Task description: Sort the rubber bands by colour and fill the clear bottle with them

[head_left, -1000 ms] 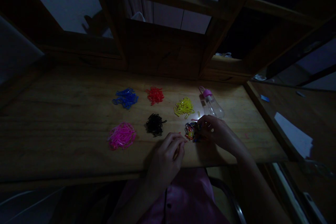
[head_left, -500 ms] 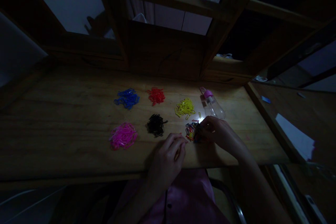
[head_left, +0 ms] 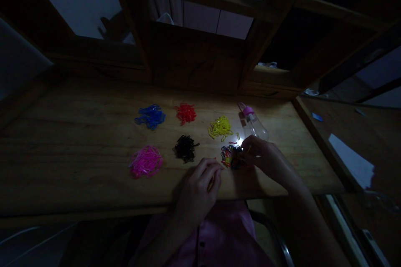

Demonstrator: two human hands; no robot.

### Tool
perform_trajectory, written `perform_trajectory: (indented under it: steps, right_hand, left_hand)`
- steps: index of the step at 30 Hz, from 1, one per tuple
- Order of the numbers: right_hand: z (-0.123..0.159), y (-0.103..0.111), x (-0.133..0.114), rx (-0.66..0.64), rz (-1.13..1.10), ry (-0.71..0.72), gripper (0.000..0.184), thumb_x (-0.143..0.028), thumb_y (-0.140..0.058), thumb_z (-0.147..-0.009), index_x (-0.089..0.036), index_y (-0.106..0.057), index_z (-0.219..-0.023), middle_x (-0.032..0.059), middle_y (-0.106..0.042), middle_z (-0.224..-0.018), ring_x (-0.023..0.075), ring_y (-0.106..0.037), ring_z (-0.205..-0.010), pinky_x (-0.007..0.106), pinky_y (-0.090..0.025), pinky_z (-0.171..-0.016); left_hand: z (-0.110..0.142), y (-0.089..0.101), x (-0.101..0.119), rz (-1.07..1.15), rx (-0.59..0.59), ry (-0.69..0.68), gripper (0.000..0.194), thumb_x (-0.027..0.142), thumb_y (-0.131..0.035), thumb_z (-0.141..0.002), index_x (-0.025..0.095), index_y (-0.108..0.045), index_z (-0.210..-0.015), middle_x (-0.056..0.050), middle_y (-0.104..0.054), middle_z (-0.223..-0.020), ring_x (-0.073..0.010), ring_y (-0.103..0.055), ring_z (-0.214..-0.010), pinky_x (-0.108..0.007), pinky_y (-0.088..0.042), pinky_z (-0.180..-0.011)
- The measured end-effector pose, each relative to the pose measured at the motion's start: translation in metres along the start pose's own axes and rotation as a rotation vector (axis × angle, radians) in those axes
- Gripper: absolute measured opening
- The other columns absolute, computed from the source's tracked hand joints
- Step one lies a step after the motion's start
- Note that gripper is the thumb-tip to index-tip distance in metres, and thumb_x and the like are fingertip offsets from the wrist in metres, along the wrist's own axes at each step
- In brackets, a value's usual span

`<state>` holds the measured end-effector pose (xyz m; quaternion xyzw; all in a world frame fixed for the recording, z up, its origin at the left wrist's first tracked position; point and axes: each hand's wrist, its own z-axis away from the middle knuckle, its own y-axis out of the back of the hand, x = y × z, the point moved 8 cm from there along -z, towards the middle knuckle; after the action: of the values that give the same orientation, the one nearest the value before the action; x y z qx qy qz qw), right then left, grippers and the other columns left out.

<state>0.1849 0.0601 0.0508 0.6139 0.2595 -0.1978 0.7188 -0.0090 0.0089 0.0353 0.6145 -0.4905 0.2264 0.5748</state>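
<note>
A small mixed pile of coloured loops that look like rubber bands [head_left: 228,156] lies on the wooden table in front of me. My right hand [head_left: 258,153] is over its right side, thumb and fingers pinched; a bit of yellow shows at the fingertips, likely a yellow rubber band. Just left of the pile, my left hand [head_left: 202,179] rests on the table, fingers curled together; what they hold, if anything, is hidden. Sorted by colour are a yellow heap [head_left: 220,127], a black heap [head_left: 185,148], a red heap [head_left: 186,113], a blue heap [head_left: 150,117] and a pink heap [head_left: 146,161].
A clear bottle with a pink cap [head_left: 255,123] lies beyond my right hand. One loose yellow loop [head_left: 238,136] sits beside the yellow heap. Wooden shelving [head_left: 197,62] rises at the table's back. White paper [head_left: 351,160] lies on the surface at right.
My right hand's fingertips have shifted slightly over the mixed pile, and a yellow bit now shows at them. My left hand has stayed in place.
</note>
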Motion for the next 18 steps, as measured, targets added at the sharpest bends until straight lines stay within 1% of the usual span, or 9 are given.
perform_trajectory:
  steps: [4,7,10,13,16,18]
  right_hand:
    - [0.004,-0.004,-0.004,-0.059,-0.106,0.018,0.022,-0.024,-0.06,-0.084,-0.023,-0.062,-0.106,0.0029,-0.071,-0.083,0.0171,-0.068,-0.071,0.026,-0.052,-0.061]
    - [0.006,-0.004,-0.006,-0.076,-0.119,0.019,0.024,-0.024,-0.058,-0.087,-0.023,-0.062,-0.11,0.0035,-0.072,-0.085,0.0169,-0.069,-0.073,0.026,-0.054,-0.064]
    - [0.008,-0.001,-0.006,-0.067,-0.126,0.038,0.025,-0.024,-0.056,-0.088,-0.022,-0.062,-0.112,0.004,-0.072,-0.087,0.0169,-0.069,-0.075,0.027,-0.055,-0.067]
    - [0.008,0.003,-0.004,-0.046,-0.125,0.045,0.021,-0.022,-0.058,-0.086,-0.021,-0.065,-0.105,0.0039,-0.073,-0.085,0.0172,-0.07,-0.074,0.027,-0.055,-0.067]
    - [0.008,0.01,-0.003,-0.019,-0.101,0.016,0.014,-0.022,-0.06,-0.085,-0.02,-0.069,-0.095,0.0037,-0.074,-0.083,0.0178,-0.07,-0.073,0.028,-0.055,-0.067]
    - [0.008,0.016,-0.003,0.01,-0.083,0.001,0.013,-0.024,-0.06,-0.085,-0.02,-0.071,-0.09,0.0038,-0.074,-0.082,0.0186,-0.071,-0.073,0.028,-0.055,-0.067]
  left_hand:
    - [0.0,0.0,0.0,0.009,0.003,-0.012,0.02,0.013,-0.046,-0.095,0.022,-0.063,-0.101,-0.003,-0.061,-0.104,-0.0137,-0.06,-0.1,-0.026,-0.047,-0.092]
    - [0.0,0.0,-0.001,0.006,-0.001,-0.009,0.019,0.013,-0.046,-0.095,0.022,-0.063,-0.1,-0.003,-0.061,-0.104,-0.0132,-0.06,-0.099,-0.025,-0.047,-0.091]
    - [0.0,0.0,-0.001,0.005,0.002,-0.008,0.02,0.012,-0.047,-0.094,0.022,-0.063,-0.101,-0.002,-0.061,-0.104,-0.013,-0.06,-0.098,-0.025,-0.047,-0.09]
    - [0.001,0.0,0.0,0.003,0.006,-0.018,0.02,0.013,-0.047,-0.094,0.022,-0.063,-0.101,-0.003,-0.061,-0.103,-0.0136,-0.06,-0.099,-0.026,-0.048,-0.09]
    - [0.0,0.0,0.001,-0.006,0.016,-0.026,0.02,0.013,-0.046,-0.095,0.022,-0.064,-0.101,-0.004,-0.062,-0.103,-0.0143,-0.061,-0.098,-0.027,-0.05,-0.089]
    - [0.0,0.001,0.001,-0.008,0.024,-0.027,0.02,0.013,-0.046,-0.094,0.021,-0.064,-0.101,-0.004,-0.062,-0.103,-0.0142,-0.061,-0.098,-0.026,-0.05,-0.089]
